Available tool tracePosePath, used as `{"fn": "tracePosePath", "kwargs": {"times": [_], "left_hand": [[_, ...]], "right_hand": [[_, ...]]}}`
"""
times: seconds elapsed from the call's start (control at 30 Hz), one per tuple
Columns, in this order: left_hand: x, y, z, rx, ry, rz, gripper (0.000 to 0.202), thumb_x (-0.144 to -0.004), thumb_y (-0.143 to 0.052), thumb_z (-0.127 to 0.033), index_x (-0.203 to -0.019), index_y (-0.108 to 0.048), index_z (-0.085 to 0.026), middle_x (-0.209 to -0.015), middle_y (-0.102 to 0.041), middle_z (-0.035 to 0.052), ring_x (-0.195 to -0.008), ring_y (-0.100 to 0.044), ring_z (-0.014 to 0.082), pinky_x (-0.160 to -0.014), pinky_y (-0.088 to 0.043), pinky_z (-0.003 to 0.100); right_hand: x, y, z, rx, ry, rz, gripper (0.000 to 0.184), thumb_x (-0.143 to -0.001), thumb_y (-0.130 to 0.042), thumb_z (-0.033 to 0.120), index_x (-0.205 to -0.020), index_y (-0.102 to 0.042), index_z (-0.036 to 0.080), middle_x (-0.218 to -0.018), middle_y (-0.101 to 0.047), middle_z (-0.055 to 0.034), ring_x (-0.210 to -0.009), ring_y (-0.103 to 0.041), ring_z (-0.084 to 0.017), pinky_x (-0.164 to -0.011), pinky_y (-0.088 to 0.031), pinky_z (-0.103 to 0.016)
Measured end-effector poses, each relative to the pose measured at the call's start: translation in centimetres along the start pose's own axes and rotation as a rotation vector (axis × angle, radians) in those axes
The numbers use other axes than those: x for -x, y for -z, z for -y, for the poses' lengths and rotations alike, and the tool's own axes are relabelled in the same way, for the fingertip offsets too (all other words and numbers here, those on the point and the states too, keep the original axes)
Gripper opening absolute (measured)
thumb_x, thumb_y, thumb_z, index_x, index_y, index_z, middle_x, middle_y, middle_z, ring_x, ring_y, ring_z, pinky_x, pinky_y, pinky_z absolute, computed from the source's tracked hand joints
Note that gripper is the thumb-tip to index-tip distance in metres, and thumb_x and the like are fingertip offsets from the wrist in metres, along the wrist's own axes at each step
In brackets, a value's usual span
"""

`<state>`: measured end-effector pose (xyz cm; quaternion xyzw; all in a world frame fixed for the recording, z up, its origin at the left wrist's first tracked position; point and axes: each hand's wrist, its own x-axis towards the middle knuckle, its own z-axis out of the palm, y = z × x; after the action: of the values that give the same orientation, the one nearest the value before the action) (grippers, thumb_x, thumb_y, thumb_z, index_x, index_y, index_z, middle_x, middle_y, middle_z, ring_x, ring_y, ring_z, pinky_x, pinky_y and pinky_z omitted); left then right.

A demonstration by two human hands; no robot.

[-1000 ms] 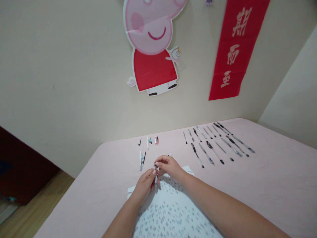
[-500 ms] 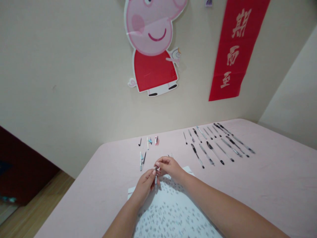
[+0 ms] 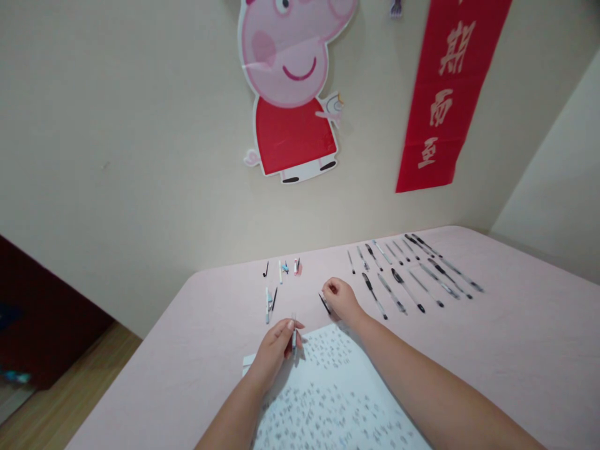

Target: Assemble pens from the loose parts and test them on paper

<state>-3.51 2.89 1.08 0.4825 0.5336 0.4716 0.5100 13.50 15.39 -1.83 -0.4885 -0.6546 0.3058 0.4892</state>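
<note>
My left hand [image 3: 276, 347] is closed around a clear pen barrel [image 3: 294, 331], holding it upright over the top left corner of a white sheet [image 3: 328, 394] covered with handwriting. My right hand [image 3: 341, 299] has its fingers pinched on a small dark pen part [image 3: 324, 302] just beyond the sheet's far edge, low against the pink table [image 3: 515, 350]. The two hands are apart.
Several pens [image 3: 412, 269] lie in rows at the far right of the table. Small pen parts and caps [image 3: 281, 270] lie at the far middle, with two more pieces [image 3: 270, 301] to the left of my hands. A cartoon pig cutout and a red banner hang on the wall.
My right hand has left the pen in my left hand and moved away to the right and farther out, down to a dark part on the table. My left hand has stayed.
</note>
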Motion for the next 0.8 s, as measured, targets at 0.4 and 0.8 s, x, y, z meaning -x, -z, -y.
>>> {"fn": "tracePosePath", "kwargs": {"times": [0.4, 0.8], "left_hand": [[-0.1, 0.1, 0.2, 0.004, -0.012, -0.036, 0.038, -0.084, -0.051, -0.050, -0.085, -0.065, -0.015, -0.059, -0.058, -0.0008, -0.043, -0.036, 0.0062, -0.043, -0.025, 0.020], [-0.1, 0.2, 0.3, 0.019, -0.016, -0.024, 0.037, -0.084, -0.051, -0.050, -0.086, -0.065, -0.015, -0.060, -0.059, -0.0006, -0.043, -0.037, 0.0068, -0.043, -0.025, 0.021]], "right_hand": [[0.6, 1.0, 0.5, 0.412, 0.257, 0.092, 0.018, -0.068, -0.053, 0.003, -0.069, -0.063, 0.018, -0.087, -0.062, -0.0074, -0.093, -0.050, -0.021, -0.084, -0.039, -0.032], [1.1, 1.2, 1.7, 0.531, 0.322, 0.142, 0.015, -0.067, -0.056, 0.008, -0.075, -0.065, 0.017, -0.103, -0.062, -0.0106, -0.108, -0.047, -0.024, -0.094, -0.038, -0.036]]}}
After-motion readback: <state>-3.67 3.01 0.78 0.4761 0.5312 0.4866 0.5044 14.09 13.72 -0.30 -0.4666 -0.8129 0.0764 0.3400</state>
